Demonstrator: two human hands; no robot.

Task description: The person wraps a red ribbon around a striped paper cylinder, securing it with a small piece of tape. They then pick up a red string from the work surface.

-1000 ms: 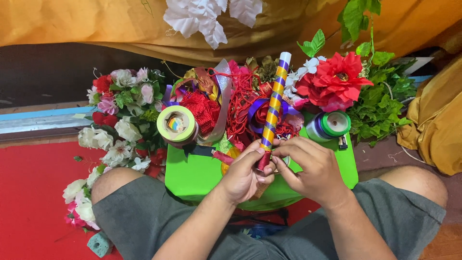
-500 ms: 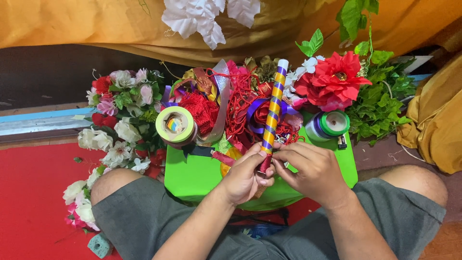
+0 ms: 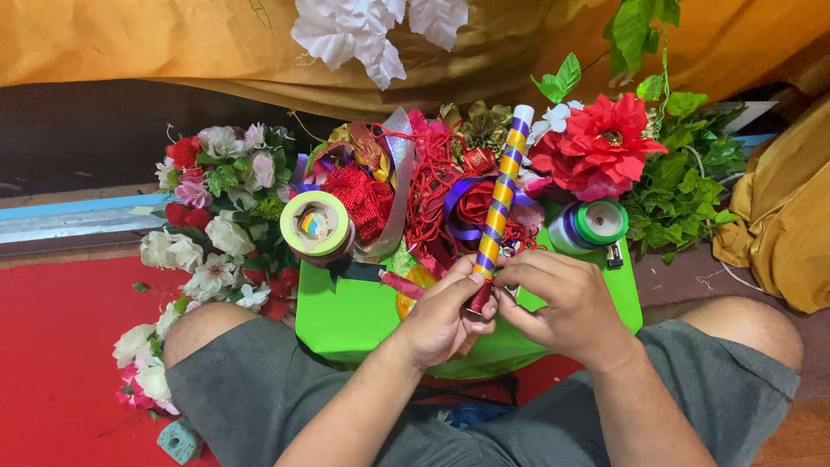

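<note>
Person seen from above: bare forearms, left hand and right hand without rings or gloves, apparently; grey knee-length shorts, both knees bare.

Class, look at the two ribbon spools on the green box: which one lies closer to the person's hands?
The green spool on the right, under the big red flower. It sits just above the right hand; the pale yellow-green spool lies farther left.
</note>
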